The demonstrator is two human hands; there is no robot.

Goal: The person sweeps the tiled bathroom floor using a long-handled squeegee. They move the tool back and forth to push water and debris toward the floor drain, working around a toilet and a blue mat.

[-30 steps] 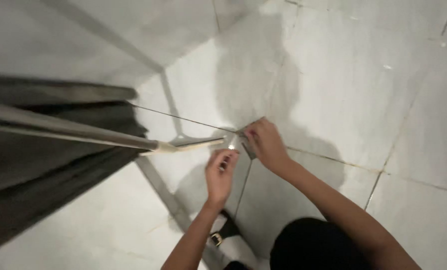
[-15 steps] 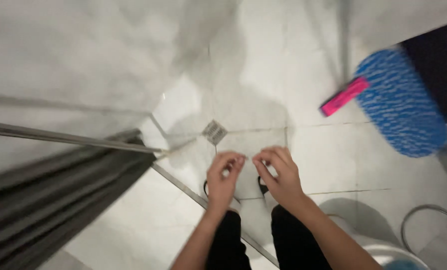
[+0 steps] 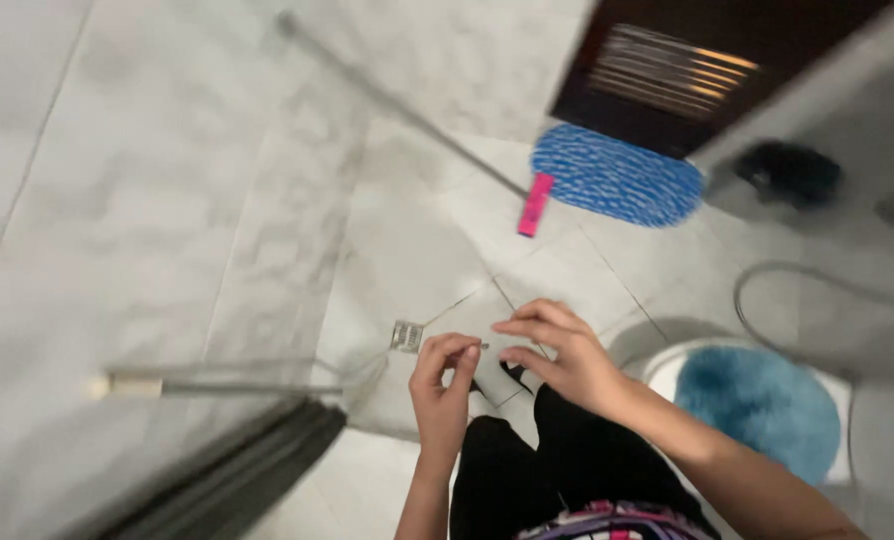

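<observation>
- While the left hand (image 3: 443, 385) pinches a thin pin-like item (image 3: 475, 347) at its fingertips, the right hand (image 3: 555, 352) hovers half-curled, holding nothing.
- Risk — the item could slip and fall toward the floor drain (image 3: 406, 336) just beside it.

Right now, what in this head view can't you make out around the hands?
- Small item pinched in the left hand: too small and blurred to identify.
- Right hand: whether it holds anything is unclear, fingers curl over the palm.
- Feet: hidden by the dark trousers.
- Mop: motion blur smears its handle.
- Floor drain: detail too small.
</observation>
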